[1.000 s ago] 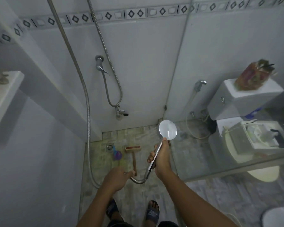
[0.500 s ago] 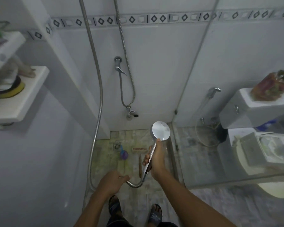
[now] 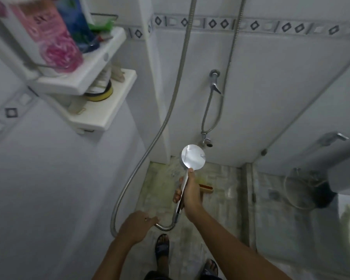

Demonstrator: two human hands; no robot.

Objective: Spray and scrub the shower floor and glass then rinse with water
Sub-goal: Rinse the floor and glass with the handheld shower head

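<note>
- Head view: the right hand [image 3: 190, 194] is gripping the shower head [image 3: 193, 157] by its handle, fingers curled round it and thumb lying along the top.
- The handle's long axis is running from the person up towards the lower tap [image 3: 206, 140]; the round head is sitting just below that tap, its shiny back facing the camera.
- The left hand [image 3: 136, 227], well below and left of the tap, is holding the hose [image 3: 166, 118] with curled fingers.
- 1 brush [image 3: 206, 188] is lying on the shower floor [image 3: 162, 190] below the tap.
- The glass [image 3: 291, 199] is standing right of the tap.
</note>
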